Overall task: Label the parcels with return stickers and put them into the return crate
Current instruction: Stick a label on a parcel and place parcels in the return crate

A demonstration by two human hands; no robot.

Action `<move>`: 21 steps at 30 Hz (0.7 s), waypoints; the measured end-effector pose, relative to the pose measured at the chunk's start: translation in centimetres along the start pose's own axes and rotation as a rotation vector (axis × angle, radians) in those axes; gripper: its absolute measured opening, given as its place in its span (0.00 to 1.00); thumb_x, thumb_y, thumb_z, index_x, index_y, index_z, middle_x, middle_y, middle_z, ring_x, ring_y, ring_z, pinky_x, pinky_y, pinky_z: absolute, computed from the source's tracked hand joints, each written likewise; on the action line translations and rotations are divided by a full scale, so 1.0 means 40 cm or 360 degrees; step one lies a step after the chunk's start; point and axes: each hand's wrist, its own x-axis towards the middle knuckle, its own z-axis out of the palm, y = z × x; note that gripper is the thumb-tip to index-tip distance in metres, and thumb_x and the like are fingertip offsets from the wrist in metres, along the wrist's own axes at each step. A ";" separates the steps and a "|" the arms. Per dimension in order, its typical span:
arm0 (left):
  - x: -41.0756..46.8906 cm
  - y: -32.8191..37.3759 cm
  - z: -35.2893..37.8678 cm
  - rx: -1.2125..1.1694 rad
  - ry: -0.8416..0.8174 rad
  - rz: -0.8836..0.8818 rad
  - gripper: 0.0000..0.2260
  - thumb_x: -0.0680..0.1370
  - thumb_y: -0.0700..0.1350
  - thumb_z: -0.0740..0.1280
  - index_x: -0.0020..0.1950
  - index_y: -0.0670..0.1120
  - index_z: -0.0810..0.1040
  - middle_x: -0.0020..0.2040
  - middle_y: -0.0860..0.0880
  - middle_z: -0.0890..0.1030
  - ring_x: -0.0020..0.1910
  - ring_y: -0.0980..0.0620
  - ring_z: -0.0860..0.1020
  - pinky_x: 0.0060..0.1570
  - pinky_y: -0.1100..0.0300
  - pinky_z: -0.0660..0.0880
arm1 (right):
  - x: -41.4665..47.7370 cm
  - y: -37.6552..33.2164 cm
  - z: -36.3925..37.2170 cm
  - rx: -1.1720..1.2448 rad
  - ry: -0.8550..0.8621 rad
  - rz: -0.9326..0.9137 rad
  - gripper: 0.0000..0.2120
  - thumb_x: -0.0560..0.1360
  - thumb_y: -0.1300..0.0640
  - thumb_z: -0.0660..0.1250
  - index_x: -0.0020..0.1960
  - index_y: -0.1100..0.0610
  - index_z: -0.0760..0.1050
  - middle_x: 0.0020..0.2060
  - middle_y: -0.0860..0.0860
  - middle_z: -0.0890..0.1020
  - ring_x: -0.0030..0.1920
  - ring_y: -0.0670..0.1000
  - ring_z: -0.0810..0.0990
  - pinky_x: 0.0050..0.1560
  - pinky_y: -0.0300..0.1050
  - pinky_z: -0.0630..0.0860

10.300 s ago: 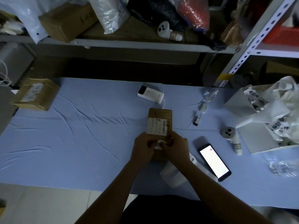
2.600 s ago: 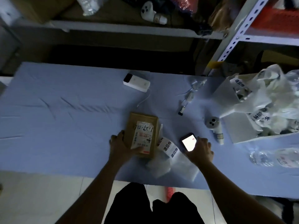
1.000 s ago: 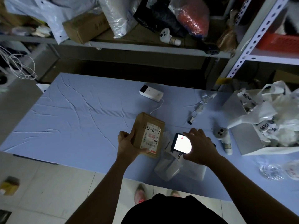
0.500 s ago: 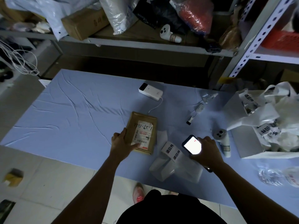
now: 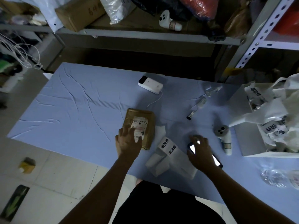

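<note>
The parcel (image 5: 144, 120), lengthwise near-to-far on the counter (image 5: 80, 118), is pinned under spread fingers (image 5: 127, 129) of the left hand (image 5: 127, 143), return stickers (image 5: 168, 147) just right of it; the right hand (image 5: 201, 153) is laid over the phone (image 5: 216, 161), hold not discernible.

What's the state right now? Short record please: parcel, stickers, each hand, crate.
work item: brown parcel flat on the blue cloth, shipping label up; no return sticker visible on this face
left: left hand rests with spread fingers on the parcel's near end
right: right hand grips the lit phone, low at the cloth
supply: sticker strip lies between parcel and phone
destination: crate at the right, holding stickered white bags; parcel not yet in it
</note>
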 end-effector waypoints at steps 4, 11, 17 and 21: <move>-0.044 0.078 0.030 -0.0072 -0.0006 0.0306 0.13 0.71 0.46 0.70 0.53 0.44 0.82 0.54 0.44 0.82 0.51 0.40 0.80 0.49 0.47 0.78 | -0.004 -0.082 0.006 0.0247 -0.0421 -0.0076 0.33 0.78 0.55 0.71 0.80 0.50 0.62 0.63 0.54 0.80 0.66 0.57 0.76 0.69 0.53 0.71; -0.082 0.132 0.065 -0.0392 -0.0140 0.0943 0.08 0.75 0.46 0.72 0.52 0.47 0.83 0.51 0.50 0.81 0.51 0.51 0.78 0.52 0.57 0.75 | 0.003 -0.134 -0.046 0.0892 -0.0388 0.0050 0.32 0.75 0.58 0.75 0.75 0.47 0.68 0.42 0.51 0.85 0.44 0.48 0.84 0.48 0.43 0.81; -0.091 0.155 0.048 -0.0556 0.0023 0.0931 0.09 0.76 0.47 0.71 0.55 0.46 0.82 0.50 0.48 0.80 0.48 0.53 0.77 0.48 0.63 0.73 | -0.012 -0.201 -0.106 0.1571 -0.0322 0.0164 0.26 0.78 0.62 0.71 0.71 0.43 0.69 0.45 0.51 0.88 0.50 0.48 0.86 0.54 0.44 0.81; -0.091 0.132 0.049 -0.0796 -0.0006 0.0624 0.07 0.78 0.47 0.71 0.51 0.44 0.84 0.46 0.49 0.83 0.45 0.56 0.79 0.47 0.63 0.74 | -0.028 -0.241 -0.114 0.1583 -0.0268 0.0091 0.24 0.79 0.62 0.71 0.70 0.44 0.70 0.44 0.50 0.88 0.50 0.44 0.86 0.49 0.34 0.79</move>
